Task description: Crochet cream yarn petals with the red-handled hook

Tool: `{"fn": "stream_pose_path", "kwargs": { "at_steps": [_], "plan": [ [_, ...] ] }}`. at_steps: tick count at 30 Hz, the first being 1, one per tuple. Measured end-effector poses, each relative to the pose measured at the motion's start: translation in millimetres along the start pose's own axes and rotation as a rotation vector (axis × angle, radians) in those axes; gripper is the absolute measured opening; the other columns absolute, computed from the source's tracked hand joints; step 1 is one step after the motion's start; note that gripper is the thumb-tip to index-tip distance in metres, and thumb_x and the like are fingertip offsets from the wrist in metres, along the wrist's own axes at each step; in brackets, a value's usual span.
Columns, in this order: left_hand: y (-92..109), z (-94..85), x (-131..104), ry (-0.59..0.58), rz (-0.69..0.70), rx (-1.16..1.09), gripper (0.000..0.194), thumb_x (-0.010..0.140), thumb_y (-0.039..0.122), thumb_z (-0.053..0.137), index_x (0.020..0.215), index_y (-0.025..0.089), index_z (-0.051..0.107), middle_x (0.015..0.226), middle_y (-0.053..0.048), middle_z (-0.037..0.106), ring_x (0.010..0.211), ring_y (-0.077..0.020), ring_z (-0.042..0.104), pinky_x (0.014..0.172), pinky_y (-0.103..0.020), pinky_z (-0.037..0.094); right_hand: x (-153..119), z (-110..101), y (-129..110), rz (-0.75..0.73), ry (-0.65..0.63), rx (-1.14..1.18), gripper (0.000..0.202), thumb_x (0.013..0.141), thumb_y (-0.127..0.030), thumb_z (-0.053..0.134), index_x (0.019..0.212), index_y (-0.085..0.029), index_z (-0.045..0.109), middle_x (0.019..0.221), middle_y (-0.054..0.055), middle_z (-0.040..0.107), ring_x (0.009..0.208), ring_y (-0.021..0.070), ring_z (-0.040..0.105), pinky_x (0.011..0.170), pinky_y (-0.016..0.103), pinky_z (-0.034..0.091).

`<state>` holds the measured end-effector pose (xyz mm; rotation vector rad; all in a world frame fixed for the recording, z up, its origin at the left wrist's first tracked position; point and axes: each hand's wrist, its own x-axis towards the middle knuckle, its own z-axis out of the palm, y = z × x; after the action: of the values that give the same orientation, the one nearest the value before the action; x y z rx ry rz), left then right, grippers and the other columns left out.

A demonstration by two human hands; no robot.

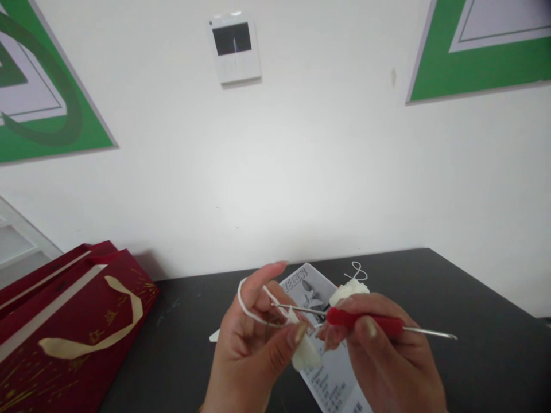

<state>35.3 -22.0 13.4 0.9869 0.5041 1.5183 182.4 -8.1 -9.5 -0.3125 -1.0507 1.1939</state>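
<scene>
Room right of crochet hook (391, 326); red bags (80, 318) block left.

The left hand (249, 353) pinches a white piece (307, 353), with yarn (244, 307) looped around its index finger. The right hand (398, 358) grips a red-handled hook (390, 325), one metal tip at the yarn. Beyond it, a yarn ball (350, 289) sits near the surface's (477, 327) back edge. A printed sheet (333, 376) reaches that edge; red bags (131, 278) cover the back-left corner. On the wall (318, 172) hang a panel (239, 63) and green posters (477, 80).
</scene>
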Motion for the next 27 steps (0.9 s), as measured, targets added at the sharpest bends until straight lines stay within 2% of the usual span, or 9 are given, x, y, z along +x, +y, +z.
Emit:
{"fn": "stream_pose_path", "kwargs": {
  "at_steps": [5,10,19,27],
  "plan": [
    [1,5.7,-4,0.05,-0.029,0.002,0.061,0.078,0.015,0.078,0.131,0.04,0.06,0.073,0.002,0.066,0.069,-0.0101,0.06,0.066,-0.02,0.049,5,2,-1,0.12,0.03,0.098,0.009,0.088,-0.026,0.069,0.091,-0.023,0.076,0.068,0.002,0.075,0.062,0.0126,0.069,0.063,0.022,0.057],
    [5,7.6,-6,0.077,-0.05,-0.012,0.08,0.081,0.013,0.074,0.141,0.053,0.04,0.071,0.005,0.063,0.064,-0.0095,0.057,0.062,-0.019,0.049,9,3,-5,0.188,0.055,0.127,0.009,0.086,-0.027,0.07,0.084,-0.02,0.076,0.06,0.001,0.071,0.056,0.0124,0.067,0.062,0.023,0.058],
    [8,7.2,-9,0.062,-0.032,0.022,0.072,0.082,0.011,0.072,0.136,0.053,0.049,0.072,0.004,0.06,0.063,-0.0081,0.054,0.06,-0.015,0.049,16,1,-9,0.29,0.058,0.21,0.012,0.084,-0.025,0.07,0.075,-0.018,0.074,0.05,-0.002,0.061,0.05,0.0108,0.065,0.057,0.02,0.056],
    [11,10.7,-10,0.018,-0.02,-0.056,0.08,0.084,0.005,0.068,0.14,0.055,0.041,0.077,0.004,0.067,0.065,-0.0095,0.058,0.056,-0.015,0.049,19,1,-15,0.302,0.058,0.185,0.01,0.079,-0.024,0.073,0.071,-0.019,0.076,0.047,-0.002,0.058,0.045,0.0091,0.061,0.053,0.016,0.055]
  ]
}}
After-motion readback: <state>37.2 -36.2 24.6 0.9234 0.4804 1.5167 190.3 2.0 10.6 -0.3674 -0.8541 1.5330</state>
